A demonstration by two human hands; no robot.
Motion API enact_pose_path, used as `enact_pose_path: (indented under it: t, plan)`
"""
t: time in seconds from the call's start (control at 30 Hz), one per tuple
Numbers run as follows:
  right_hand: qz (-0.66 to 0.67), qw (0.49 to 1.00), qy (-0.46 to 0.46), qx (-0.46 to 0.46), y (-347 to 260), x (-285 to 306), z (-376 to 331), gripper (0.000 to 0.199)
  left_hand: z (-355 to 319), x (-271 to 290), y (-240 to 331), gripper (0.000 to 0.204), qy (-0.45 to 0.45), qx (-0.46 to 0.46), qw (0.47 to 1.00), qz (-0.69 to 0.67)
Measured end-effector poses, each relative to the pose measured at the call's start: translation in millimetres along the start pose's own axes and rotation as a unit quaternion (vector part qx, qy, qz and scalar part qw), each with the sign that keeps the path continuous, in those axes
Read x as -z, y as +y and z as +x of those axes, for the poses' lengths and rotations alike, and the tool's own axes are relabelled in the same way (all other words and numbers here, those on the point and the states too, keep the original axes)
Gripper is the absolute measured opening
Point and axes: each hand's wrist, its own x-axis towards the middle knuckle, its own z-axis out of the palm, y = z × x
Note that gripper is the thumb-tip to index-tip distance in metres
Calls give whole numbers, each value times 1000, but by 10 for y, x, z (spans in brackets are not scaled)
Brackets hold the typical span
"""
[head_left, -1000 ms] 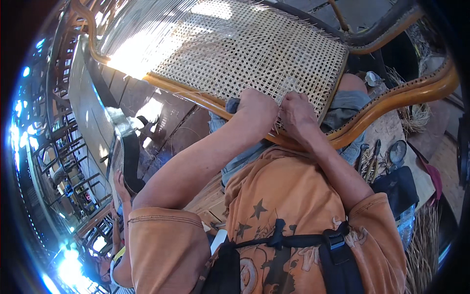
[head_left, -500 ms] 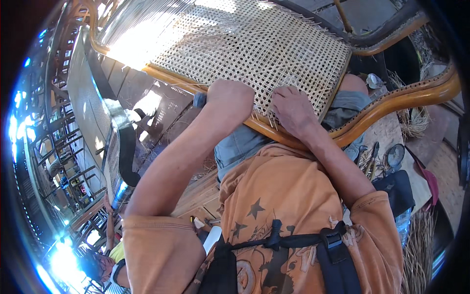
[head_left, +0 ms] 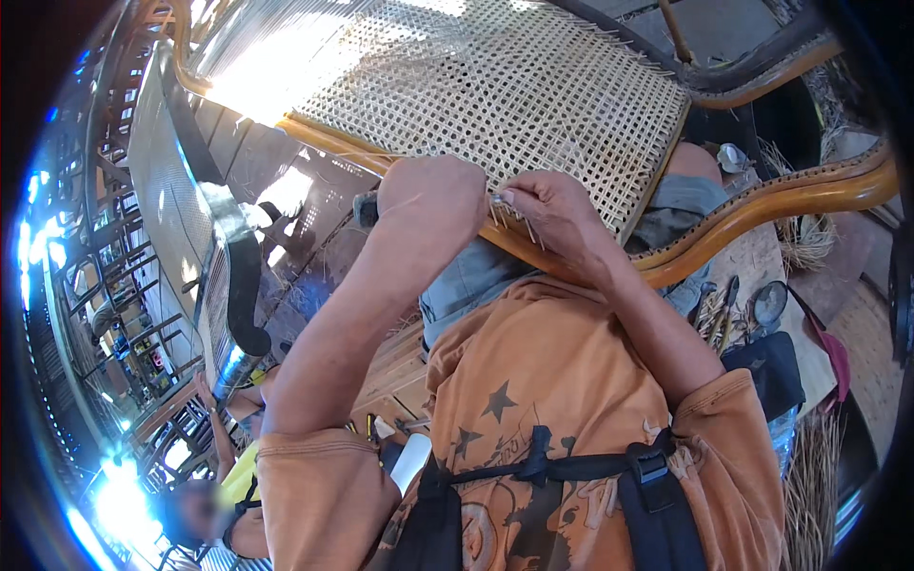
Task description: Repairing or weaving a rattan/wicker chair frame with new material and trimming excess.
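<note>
Woven cane webbing (head_left: 533, 105) with an open lattice pattern stretches over a curved, varnished wooden chair frame (head_left: 543, 255) across my lap. At the near rail, my left hand (head_left: 433, 195) is closed in a fist round a tool whose blunt, dark bluish end (head_left: 365, 209) sticks out on the left; its other end is hidden. Just right of it, my right hand (head_left: 554, 207) pinches at the webbing's near edge with thumb and forefinger, on what looks like a cane strand. Short loose cane ends (head_left: 505, 221) poke out between the two hands.
A dark armrest-like chair part (head_left: 249, 285) and a cane panel (head_left: 167, 181) stand at left. Another person (head_left: 243, 476) sits at lower left. On the right are hand tools (head_left: 728, 305), a small round dish (head_left: 767, 303) and bundled cane strips (head_left: 814, 485).
My left fist has shifted slightly left along with the tool. My right hand has moved left and now pinches at the webbing edge. The person at lower left has come further into view.
</note>
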Motion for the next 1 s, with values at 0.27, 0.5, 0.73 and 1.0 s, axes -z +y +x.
enact_pose_path:
  t: [0.27,0.5,0.73,1.0]
  plan:
    - [24,999,-17,-38,134,66,7,20,172,219,-36,32,-62,-61,996,18]
    - [-196,980,-14,-38,126,117,-51,21,438,-1,117,20,-118,-97,985,77]
    - [-229,967,-60,-94,120,110,39,21,543,-18,226,18,-121,-163,968,146]
    - [-173,976,-60,-115,-4,155,6,23,503,-64,317,18,-129,-162,969,138]
